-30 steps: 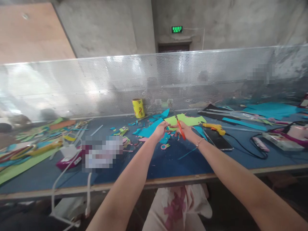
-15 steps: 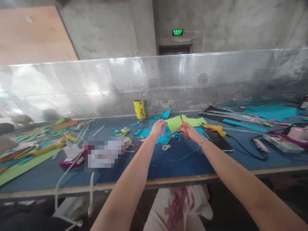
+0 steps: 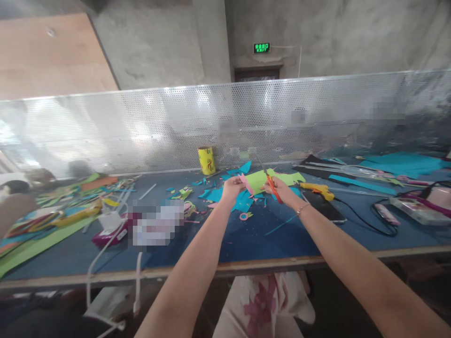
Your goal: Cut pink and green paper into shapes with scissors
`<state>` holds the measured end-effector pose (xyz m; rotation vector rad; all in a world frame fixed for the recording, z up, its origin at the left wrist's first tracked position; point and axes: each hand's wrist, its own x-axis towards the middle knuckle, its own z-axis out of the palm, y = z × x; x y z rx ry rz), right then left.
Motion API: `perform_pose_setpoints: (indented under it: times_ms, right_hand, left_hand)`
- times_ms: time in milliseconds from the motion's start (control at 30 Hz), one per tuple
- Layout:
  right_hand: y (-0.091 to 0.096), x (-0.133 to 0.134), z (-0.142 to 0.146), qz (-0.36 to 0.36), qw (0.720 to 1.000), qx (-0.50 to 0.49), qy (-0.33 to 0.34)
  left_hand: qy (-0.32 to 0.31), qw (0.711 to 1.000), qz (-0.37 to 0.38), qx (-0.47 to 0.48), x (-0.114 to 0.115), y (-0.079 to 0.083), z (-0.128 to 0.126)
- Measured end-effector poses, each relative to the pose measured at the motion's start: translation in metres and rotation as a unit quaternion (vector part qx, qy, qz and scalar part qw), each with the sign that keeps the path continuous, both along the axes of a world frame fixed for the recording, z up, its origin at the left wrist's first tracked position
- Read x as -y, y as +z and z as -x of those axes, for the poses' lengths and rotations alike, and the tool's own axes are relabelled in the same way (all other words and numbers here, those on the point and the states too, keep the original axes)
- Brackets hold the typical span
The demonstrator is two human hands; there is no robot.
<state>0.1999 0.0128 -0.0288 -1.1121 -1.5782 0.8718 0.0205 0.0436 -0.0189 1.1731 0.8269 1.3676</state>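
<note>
My left hand (image 3: 232,188) is closed on a small pink paper piece (image 3: 247,184), pinched by the fingers over the table. In my right hand (image 3: 278,190) are orange-handled scissors (image 3: 274,188), their blades pointing up and away from me. Behind and between the hands lies a light green paper sheet (image 3: 259,180). Blue paper scraps (image 3: 243,202) spread beneath my left hand. Nearer to me lies a small pink and blue paper ring (image 3: 244,216). Whether the blades touch any paper, I cannot tell.
A yellow roll (image 3: 206,160) stands by the perforated metal screen (image 3: 169,126). To the right are a yellow glue gun (image 3: 319,190), a dark phone (image 3: 327,209) and blue sheets (image 3: 405,165). At left lie a purple power strip (image 3: 109,236), a white cable (image 3: 92,272) and paper strips.
The pink paper in my left hand has turned from hanging down to slanting up beside the green sheet. My right hand still holds the scissors. The view has shifted slightly.
</note>
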Motion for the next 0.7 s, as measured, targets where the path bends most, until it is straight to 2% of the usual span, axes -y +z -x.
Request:
perform_pose_setpoints:
  times_ms: [200,267,567,700]
  right_hand:
    - [0.010,0.012,0.007,-0.033,0.986,0.149,-0.072]
    - [0.011,0.015,0.007,-0.031,0.984,0.158,-0.080]
    - [0.000,0.010,0.012,-0.002,0.992,0.124,-0.019]
    - [-0.003,0.008,0.016,0.040,0.994,0.103,0.025]
  left_hand:
    - [0.027,0.997,0.001,0.067,-0.002,0.001,-0.002]
    - [0.033,0.996,-0.001,0.089,-0.002,0.003,-0.001]
    - [0.006,0.995,-0.028,0.091,0.006,0.007,-0.003]
    - [0.016,0.996,-0.042,0.077,0.007,0.007,-0.005]
